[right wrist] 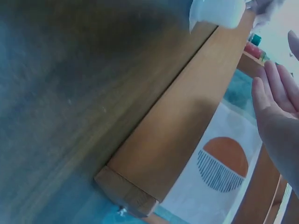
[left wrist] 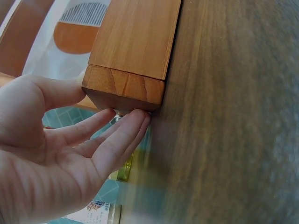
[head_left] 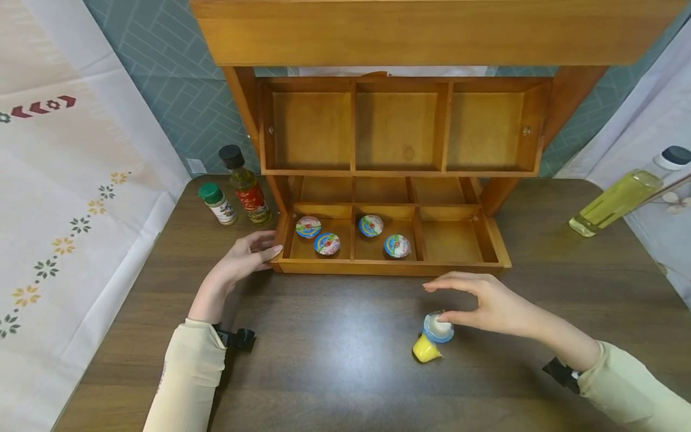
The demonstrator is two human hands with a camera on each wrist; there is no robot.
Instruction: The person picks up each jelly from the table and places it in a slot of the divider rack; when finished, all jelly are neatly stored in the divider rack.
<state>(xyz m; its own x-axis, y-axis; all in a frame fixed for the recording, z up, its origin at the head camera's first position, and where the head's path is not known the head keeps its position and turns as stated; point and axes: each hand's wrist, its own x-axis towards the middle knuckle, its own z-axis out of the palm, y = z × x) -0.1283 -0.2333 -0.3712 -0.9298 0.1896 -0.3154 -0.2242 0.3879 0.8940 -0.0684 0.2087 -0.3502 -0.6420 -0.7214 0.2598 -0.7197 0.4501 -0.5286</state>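
My left hand (head_left: 241, 259) holds the front left corner of the wooden rack's lower tray (head_left: 388, 270). In the left wrist view its thumb lies on the upper edge and its fingers touch the outer side. My right hand (head_left: 488, 303) hovers in front of the tray with thumb and fingers spread apart. Close by its thumb is a small whitish cup (head_left: 438, 329) with a blue rim, beside a yellow cup (head_left: 426, 349) lying tipped on the table. Two lidded snack cups (head_left: 326, 244) sit in the tray's left compartment, and two more cups (head_left: 396, 246) in the middle one.
Above the lower tray is an upper tray (head_left: 399, 174) with three compartments, under a wide wooden top board (head_left: 432, 36). A green-capped jar (head_left: 218, 205) and a dark-capped oil bottle (head_left: 251, 192) stand at left. Another oil bottle (head_left: 621, 198) stands at far right.
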